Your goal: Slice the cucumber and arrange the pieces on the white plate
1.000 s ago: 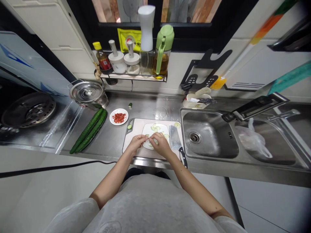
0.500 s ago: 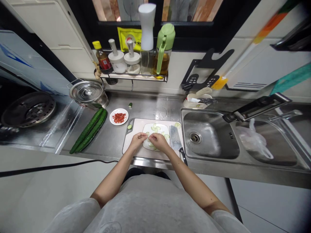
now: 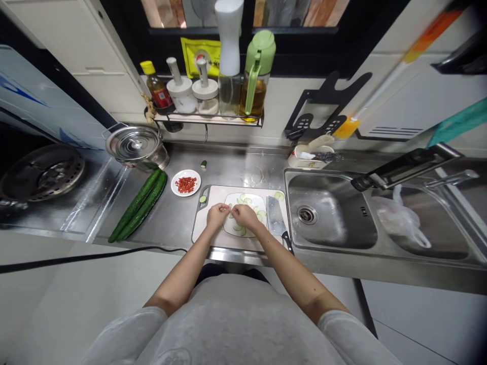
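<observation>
Both my hands meet over a white plate (image 3: pixel 251 198) that lies on a pale cutting board (image 3: pixel 215 194). Several thin cucumber slices (image 3: pixel 247 201) lie on the plate. My left hand (image 3: pixel 216 215) is curled at the plate's left rim, its fingertips pinched together. My right hand (image 3: pixel 245 216) is curled beside it over the plate's near half, fingertips touching those of the left. What the fingers pinch is too small to make out. A cleaver (image 3: pixel 276 218) lies on the board's right side, black handle toward me.
Two whole cucumbers (image 3: pixel 140 204) and a small dish of red chilli (image 3: pixel 186 183) lie left of the board. A lidded steel pot (image 3: pixel 134 145) stands behind them. A double sink (image 3: pixel 331 215) is to the right. Bottles stand on a wall rack (image 3: pixel 213 96).
Both hands have slid a little away from me, from the plate's near edge toward its middle, and stay pinched together.
</observation>
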### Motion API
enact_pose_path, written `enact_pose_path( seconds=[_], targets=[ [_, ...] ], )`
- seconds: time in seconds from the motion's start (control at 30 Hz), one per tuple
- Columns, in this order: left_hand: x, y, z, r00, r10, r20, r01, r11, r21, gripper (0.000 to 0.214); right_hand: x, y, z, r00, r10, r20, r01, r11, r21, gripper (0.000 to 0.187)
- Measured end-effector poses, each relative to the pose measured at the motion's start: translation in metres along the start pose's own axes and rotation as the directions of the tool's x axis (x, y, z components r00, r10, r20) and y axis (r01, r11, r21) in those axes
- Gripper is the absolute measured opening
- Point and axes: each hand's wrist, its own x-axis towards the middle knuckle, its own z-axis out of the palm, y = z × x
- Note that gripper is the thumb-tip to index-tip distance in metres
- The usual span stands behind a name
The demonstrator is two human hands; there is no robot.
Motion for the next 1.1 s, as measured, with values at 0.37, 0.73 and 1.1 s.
enact_pose_path(
  seconds=[0.37, 0.73, 1.1],
  targets=[
    [-0.01, 0.007, -0.004, 0.986, 0.163, -0.036, -0.138, 0.917, 0.373, 0.024, -0.001, -0.002, 0.007, 0.994, -0.058, -0.091, 0.035, 0.973, -0.228, 0.023],
    [0.005, 0.0, -0.018, 0.867, 0.455, 0.204, -0.495, 0.74, 0.455, 0.024, -0.011, 0.002, 0.026, 0.987, -0.082, -0.14, 0.045, 0.968, -0.249, 0.027],
    [0.002, 0.004, -0.017, 0.888, 0.408, 0.214, -0.458, 0.733, 0.502, 0.024, -0.013, 0.004, 0.025, 0.993, -0.091, -0.079, 0.065, 0.958, -0.28, 0.028]
  ],
)
